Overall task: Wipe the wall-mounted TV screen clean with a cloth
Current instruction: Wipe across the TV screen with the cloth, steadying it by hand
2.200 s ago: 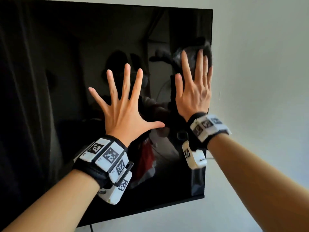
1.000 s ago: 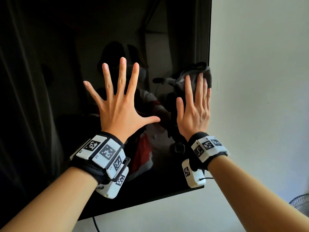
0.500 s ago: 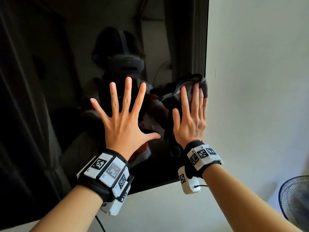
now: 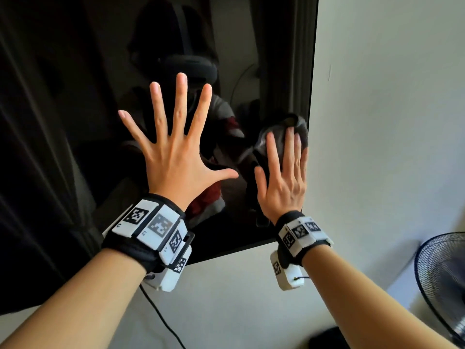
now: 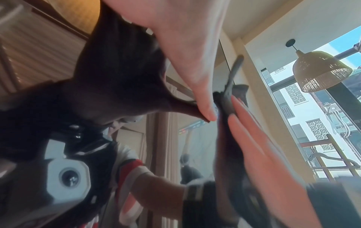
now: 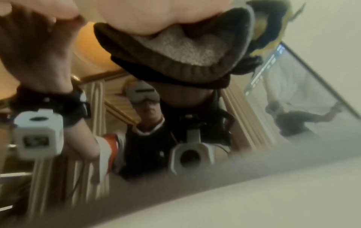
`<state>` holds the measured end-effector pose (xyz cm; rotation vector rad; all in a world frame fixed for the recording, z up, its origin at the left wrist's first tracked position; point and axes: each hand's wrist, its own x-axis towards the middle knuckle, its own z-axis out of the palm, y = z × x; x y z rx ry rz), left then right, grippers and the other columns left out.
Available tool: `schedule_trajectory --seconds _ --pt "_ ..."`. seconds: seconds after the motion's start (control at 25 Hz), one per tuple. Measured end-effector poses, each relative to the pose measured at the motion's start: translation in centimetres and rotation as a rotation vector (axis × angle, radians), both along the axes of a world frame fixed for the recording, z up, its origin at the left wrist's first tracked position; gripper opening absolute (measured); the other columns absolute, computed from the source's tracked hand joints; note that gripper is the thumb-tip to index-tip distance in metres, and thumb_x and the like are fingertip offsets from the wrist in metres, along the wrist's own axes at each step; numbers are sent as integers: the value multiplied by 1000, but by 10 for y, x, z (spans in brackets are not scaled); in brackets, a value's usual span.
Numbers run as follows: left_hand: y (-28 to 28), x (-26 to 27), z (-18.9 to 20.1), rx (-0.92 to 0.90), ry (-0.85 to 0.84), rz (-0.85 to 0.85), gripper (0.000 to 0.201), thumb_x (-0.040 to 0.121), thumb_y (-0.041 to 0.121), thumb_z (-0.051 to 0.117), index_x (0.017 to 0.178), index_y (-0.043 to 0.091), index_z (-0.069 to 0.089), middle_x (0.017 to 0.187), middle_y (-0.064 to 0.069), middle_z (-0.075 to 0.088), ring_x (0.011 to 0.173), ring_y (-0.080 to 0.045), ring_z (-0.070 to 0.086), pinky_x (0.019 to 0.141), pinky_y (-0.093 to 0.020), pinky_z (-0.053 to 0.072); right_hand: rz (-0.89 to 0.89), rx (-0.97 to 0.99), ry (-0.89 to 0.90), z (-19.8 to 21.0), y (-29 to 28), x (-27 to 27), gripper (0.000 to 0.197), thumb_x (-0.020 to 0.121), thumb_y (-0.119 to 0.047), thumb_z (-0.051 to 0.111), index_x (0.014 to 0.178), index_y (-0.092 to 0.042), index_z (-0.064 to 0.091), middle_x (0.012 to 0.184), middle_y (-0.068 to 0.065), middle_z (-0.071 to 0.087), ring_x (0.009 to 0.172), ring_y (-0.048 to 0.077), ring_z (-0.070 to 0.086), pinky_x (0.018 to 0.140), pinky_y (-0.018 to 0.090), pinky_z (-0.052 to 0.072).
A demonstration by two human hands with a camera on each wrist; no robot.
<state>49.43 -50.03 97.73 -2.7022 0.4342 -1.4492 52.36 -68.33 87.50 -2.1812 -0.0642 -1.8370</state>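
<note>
**TV screen with both hands at its lower right corner**

The TV screen (image 4: 75, 122) is a glossy black panel mounted on a pale wall (image 4: 390, 122); only its right edge and part of its bottom edge fall within the head view, the top and left being cut off. Its surface mirrors dark curtains and the person wearing a headset. The cloth (image 4: 281, 132), dark grey and bunched, lies against the screen just inside the right edge, a little above the lower right corner. The right hand (image 4: 284, 180) presses it flat with straight, closed fingers, a flat grip that curls round nothing. The left hand (image 4: 173, 157) is spread wide, fingers apart, palm toward the screen beside the right hand; the head view alone cannot settle contact, but the left wrist view shows the thumb tip meeting its own reflection on the glass. Most of the cloth is hidden under the right hand in the head view. The right wrist view, blurred, shows its folded edge (image 6: 175, 61), pale looped pile inside a darker border, with a yellowish patch at upper right. Both wrists carry bands with printed markers. A cable (image 4: 161, 316) hangs below the bottom edge, and a fan (image 4: 442, 280) is cut off at lower right.
</note>
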Motion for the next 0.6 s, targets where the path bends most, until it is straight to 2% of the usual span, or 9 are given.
schedule_trajectory --seconds 0.08,0.24,0.32,0.44,0.52,0.6 --pt "0 0 0 5 -5 -1 141 54 91 61 159 29 -8 168 -11 -8 152 -44 -7 105 -83 1 -22 -39 32 -20 -2 -3 51 102 -37 36 147 -16 31 151 25 31 143 38 23 121 46 15" --pt "1 0 -1 3 -7 3 141 53 94 58 159 29 -8 168 -12 -7 151 -45 -6 105 -83 0 24 44 7 12 0 1 54 100 -33 39 149 -13 32 154 24 25 145 37 19 122 44 10" --pt "0 -1 1 8 -9 8 140 54 93 60 159 29 -8 168 -13 -7 151 -46 -5 105 -83 0 29 63 -10 7 1 2 54 100 -33 39 149 -12 32 154 24 25 145 36 18 122 43 9" --pt "0 -4 -4 -4 -2 3 138 58 89 62 160 27 -7 167 -14 -6 151 -47 -6 105 -83 -1 -6 29 24 -43 -3 1 53 100 -35 38 149 -15 30 152 24 29 145 36 19 122 44 11" --pt "3 -9 -24 -9 24 -2 136 60 86 64 160 27 -7 167 -12 -8 151 -45 -8 105 -82 -3 -29 20 75 -79 -5 -2 52 101 -36 36 149 -18 28 151 23 29 144 35 18 122 45 11" --pt "9 -13 -55 21 73 9 137 58 85 67 160 29 -6 168 -10 -9 152 -42 -10 104 -82 -4 -21 40 101 -95 -3 -5 52 100 -36 37 149 -19 26 152 22 26 145 34 15 122 44 9"
